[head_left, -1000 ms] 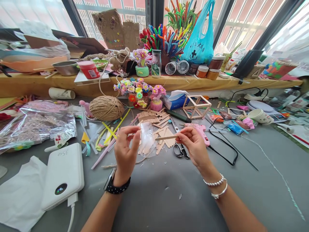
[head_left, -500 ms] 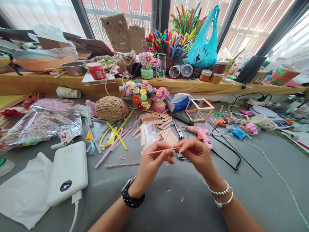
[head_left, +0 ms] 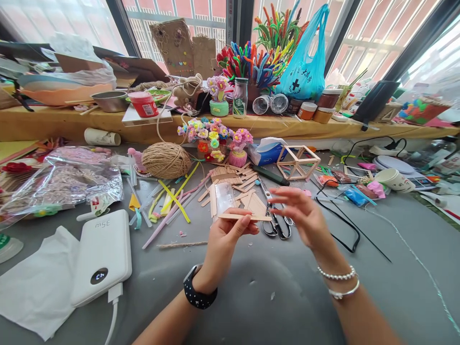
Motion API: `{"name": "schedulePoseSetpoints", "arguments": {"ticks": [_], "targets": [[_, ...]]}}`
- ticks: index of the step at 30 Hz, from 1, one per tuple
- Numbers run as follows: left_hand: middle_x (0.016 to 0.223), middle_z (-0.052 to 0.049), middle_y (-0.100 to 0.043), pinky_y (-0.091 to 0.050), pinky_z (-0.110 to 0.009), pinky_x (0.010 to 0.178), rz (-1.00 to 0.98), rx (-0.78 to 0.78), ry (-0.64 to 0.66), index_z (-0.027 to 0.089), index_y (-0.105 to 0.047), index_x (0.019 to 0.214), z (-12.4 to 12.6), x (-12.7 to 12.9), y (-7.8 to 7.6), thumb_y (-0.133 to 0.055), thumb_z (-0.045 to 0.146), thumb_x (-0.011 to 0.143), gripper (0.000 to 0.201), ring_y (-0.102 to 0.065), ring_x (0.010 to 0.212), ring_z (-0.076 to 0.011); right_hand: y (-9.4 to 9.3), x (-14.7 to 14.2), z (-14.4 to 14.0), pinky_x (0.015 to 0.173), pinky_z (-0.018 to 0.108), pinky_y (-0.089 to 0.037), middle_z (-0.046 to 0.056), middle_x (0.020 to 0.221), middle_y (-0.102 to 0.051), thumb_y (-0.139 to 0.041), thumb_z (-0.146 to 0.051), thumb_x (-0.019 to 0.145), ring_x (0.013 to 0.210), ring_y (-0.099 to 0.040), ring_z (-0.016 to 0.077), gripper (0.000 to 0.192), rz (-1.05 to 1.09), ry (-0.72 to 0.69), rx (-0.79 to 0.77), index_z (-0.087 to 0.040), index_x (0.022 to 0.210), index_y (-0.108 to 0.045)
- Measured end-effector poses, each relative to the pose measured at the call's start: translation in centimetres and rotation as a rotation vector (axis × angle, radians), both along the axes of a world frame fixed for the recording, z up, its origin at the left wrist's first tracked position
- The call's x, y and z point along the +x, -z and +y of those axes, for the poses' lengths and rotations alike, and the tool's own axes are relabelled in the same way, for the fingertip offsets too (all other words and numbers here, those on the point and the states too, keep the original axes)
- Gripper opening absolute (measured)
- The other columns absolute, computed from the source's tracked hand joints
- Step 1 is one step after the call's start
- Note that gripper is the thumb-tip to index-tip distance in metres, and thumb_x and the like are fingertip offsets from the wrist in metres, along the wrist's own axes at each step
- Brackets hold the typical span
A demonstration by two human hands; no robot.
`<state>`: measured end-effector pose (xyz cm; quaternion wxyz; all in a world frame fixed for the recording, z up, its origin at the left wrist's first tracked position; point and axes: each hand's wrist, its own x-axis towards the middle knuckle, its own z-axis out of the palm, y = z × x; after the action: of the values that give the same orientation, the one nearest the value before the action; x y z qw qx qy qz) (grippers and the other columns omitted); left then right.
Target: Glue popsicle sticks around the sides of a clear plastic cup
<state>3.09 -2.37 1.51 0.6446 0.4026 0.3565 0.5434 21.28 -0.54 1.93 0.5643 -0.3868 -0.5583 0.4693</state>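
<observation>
While left hand (head_left: 224, 237) pinches one craft stick (head_left: 244, 217), right hand (head_left: 305, 218) spread, empty.

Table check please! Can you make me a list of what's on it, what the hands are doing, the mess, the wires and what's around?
Surface: grey table, crumbs on it.
Job's things: wooden stick, pile of sticks, scissors lying beside.
Clutter: twine ball, power bank, wooden cube frame, tissue pack, fuzzy flowers.
Hands: left hand pinches the stick flat; right hand open, fingers spread, holding nothing.
Cables: black cable loops right; white cable plugged into power bank.
Surroundings: yellow shelf, windows, blue bag.
</observation>
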Motion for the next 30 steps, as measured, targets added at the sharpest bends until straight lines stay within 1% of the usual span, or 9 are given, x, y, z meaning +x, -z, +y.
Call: {"name": "schedulePoseSetpoints", "arguments": {"ticks": [3,6,9,13,16,18,22,26,30], "targets": [[0.080,-0.001,-0.064,-0.052,-0.028,0.069,-0.023,0.042,0.073,0.017,-0.060,0.083,0.0,0.0,0.1,-0.061,0.038,0.075,0.022,-0.062,0.072,-0.0135,0.9,2.9,1.6,0.069,0.040,-0.051,0.008,0.085,-0.065,-0.052,-0.044,0.076,0.078,-0.062,0.0213,0.026,-0.158,0.589,-0.161,-0.019,0.082,-0.056],[0.092,-0.003,-0.064,-0.050,-0.029,0.076,-0.043,0.013,0.227,0.017,-0.057,0.083,0.0,0.3,0.1,-0.056,0.038,0.079,0.021,-0.062,0.082,-0.0152,2.5,5.2,2.6,0.083,0.047,-0.041,0.016,0.090,-0.060,-0.053,-0.046,0.074,0.092,-0.055,0.0294,0.032,-0.850,0.864,-0.168,-0.015,0.079,-0.056],[0.086,-0.005,-0.065,-0.051,-0.029,0.072,-0.021,-0.085,0.358,0.016,-0.053,0.083,0.0,0.5,0.2,-0.052,0.039,0.081,0.023,-0.063,0.080,-0.0158,4.0,5.6,3.0,0.083,0.045,-0.039,0.023,0.097,-0.057,-0.050,-0.051,0.075,0.098,-0.052,0.0339,0.048,-1.191,0.789,-0.300,-0.007,0.093,-0.056],[0.073,-0.002,-0.060,-0.051,-0.025,0.060,0.075,-0.169,0.444,0.015,-0.048,0.078,0.2,0.8,0.9,-0.048,0.040,0.083,0.025,-0.063,0.067,-0.0131,4.8,4.9,3.2,0.078,0.041,-0.040,0.026,0.101,-0.056,-0.048,-0.051,0.076,0.097,-0.054,0.0341,0.053,-1.292,0.727,-0.404,-0.004,0.101,-0.054],[0.070,-0.001,-0.060,-0.049,-0.022,0.051,0.183,-0.219,0.486,0.017,-0.043,0.077,0.5,1.1,1.9,-0.041,0.041,0.085,0.026,-0.063,0.059,-0.0124,4.7,4.7,3.5,0.073,0.039,-0.041,0.024,0.096,-0.059,-0.049,-0.041,0.076,0.092,-0.056,0.0328,0.044,-1.276,0.738,-0.425,-0.004,0.100,-0.055],[0.061,0.000,-0.058,-0.039,-0.017,0.036,0.275,-0.210,0.507,0.017,-0.041,0.079,0.7,1.2,2.4,-0.037,0.042,0.086,0.026,-0.056,0.044,-0.0097,4.6,4.8,3.7,0.069,0.036,-0.042,0.022,0.091,-0.060,-0.050,-0.035,0.074,0.087,-0.058,0.0311,0.038,-1.253,0.747,-0.440,-0.006,0.097,-0.056],[0.057,0.005,-0.050,-0.022,-0.013,0.030,0.340,-0.144,0.392,0.016,-0.047,0.090,1.0,1.1,2.8,-0.040,0.039,0.084,0.025,-0.035,0.034,-0.0026,4.0,5.3,3.8,0.064,0.032,-0.041,0.018,0.092,-0.061,-0.051,-0.034,0.070,0.085,-0.059,0.0285,0.039,-1.177,0.793,-0.438,-0.007,0.098,-0.055],[0.072,0.001,-0.053,-0.036,-0.016,0.038,0.220,-0.158,0.368,0.016,-0.049,0.099,0.9,1.1,2.3,-0.054,0.038,0.077,0.032,-0.047,0.048,-0.0051,2.7,5.1,3.2,0.063,0.030,-0.042,0.014,0.093,-0.063,-0.050,-0.040,0.070,0.081,-0.059,0.0248,0.045,-1.078,0.831,-0.391,-0.010,0.103,-0.052],[0.071,-0.002,-0.059,-0.045,-0.023,0.043,0.163,-0.113,0.391,0.013,-0.046,0.107,0.8,1.1,1.9,-0.052,0.045,0.077,0.044,-0.058,0.052,-0.0121,1.0,4.0,2.0,0.053,0.028,-0.038,0.007,0.074,-0.061,-0.059,-0.052,0.060,0.060,-0.053,0.0194,0.044,-0.932,0.827,-0.184,-0.015,0.084,-0.055]]}}
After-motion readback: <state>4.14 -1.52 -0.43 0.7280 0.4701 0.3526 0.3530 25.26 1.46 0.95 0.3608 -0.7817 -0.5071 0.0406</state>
